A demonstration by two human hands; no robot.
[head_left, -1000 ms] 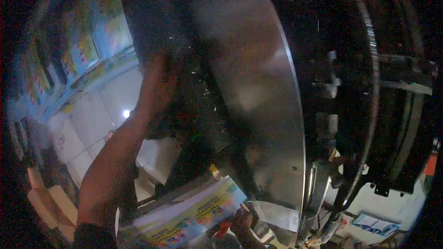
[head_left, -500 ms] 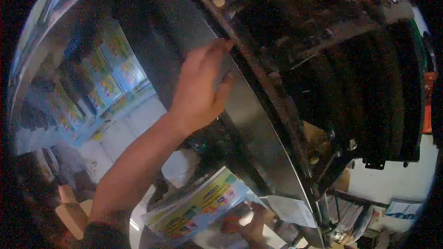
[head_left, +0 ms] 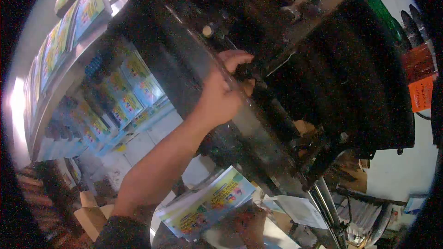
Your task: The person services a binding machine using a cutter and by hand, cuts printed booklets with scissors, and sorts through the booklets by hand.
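My left hand (head_left: pixel 226 92) reaches over the long metal edge (head_left: pixel 272 143) of a dark machine (head_left: pixel 341 78). Its fingers and thumb curl around a small dark machine part just behind that edge; the part's kind is hard to make out. Low in the view, my right hand (head_left: pixel 251 225) is in shadow at the lower right corner of a sheaf of printed sheets (head_left: pixel 207 203), yellow and light blue with colored pictures. Its fingers seem closed on that corner, though they are partly hidden.
Stacks of similar printed sheets (head_left: pixel 131 90) lie beyond my left arm, with more on a raised shelf (head_left: pixel 60 46) at far left. A cardboard piece (head_left: pixel 92 216) is near my left sleeve. White paper (head_left: pixel 300 210) lies by metal rods (head_left: pixel 325 207). Orange tag (head_left: pixel 421 96) at right.
My left hand has gone from resting on the metal edge to reaching past it, fingers curling around the dark part. The view has shifted; the printed sheets remain at my right hand.
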